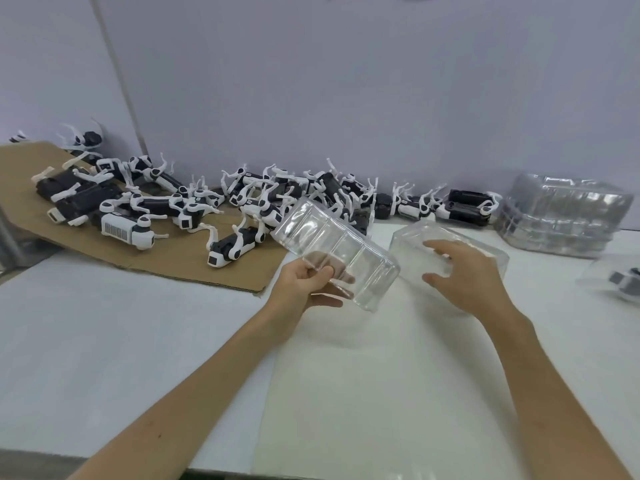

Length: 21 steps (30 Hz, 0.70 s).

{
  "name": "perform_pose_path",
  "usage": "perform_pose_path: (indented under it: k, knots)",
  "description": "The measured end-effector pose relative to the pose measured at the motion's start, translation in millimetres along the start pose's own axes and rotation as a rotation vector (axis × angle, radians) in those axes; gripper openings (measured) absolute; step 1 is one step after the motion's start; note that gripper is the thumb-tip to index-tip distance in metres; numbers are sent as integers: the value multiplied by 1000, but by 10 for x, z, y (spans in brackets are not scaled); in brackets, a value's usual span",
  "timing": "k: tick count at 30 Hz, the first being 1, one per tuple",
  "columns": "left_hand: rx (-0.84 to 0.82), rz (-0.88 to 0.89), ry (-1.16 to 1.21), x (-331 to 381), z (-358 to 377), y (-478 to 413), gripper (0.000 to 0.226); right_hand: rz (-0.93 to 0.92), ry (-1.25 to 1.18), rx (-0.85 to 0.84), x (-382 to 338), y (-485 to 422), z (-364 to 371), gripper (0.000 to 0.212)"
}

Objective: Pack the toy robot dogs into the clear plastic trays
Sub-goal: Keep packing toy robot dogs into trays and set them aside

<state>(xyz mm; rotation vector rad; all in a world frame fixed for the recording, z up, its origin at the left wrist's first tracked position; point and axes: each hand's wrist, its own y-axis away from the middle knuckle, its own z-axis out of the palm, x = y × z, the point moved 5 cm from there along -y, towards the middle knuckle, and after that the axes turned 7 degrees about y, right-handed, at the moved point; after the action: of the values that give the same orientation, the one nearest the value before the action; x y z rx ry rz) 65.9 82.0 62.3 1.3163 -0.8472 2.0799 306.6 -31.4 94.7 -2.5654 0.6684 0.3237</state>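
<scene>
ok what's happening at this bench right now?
A person is packing by hand. The left hand grips one empty clear tray, held tilted above the table. The right hand, fingers spread, reaches over a second clear tray on the table; contact is unclear. The toy robot dogs lie piled at the back, partly on cardboard. A stack of trays sits right.

Heaped toy dogs (284, 192), tilted clear tray (334, 251)
</scene>
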Motion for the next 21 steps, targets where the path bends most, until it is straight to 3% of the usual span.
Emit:
perform_pose_path:
  k: [3, 8, 10, 13, 17, 19, 21]
  knots:
    - [-15, 7, -15, 5, 11, 3, 11, 54, -22, 37, 121, -8, -105, 54]
    - [-42, 14, -17, 15, 60, 42, 9, 79, 73, -155, 286, 6, -132, 43]
    - [-59, 12, -23, 16, 90, 60, 11, 86, 67, -100, 265, 1, -131, 38]
    - [-90, 6, -46, 8, 136, 75, 11, 154, 36, 154, 161, 14, -96, 37]
    - [-80, 6, -56, 4, 155, 75, 12, 63, -216, 425, -116, 80, -104, 23]
    - [-73, 7, -55, 16, 150, 75, 14, 81, -248, 390, -125, 46, -76, 9]
    - [-74, 5, -56, 24, 145, 80, 15, 134, -230, 228, -78, 6, 42, 10]
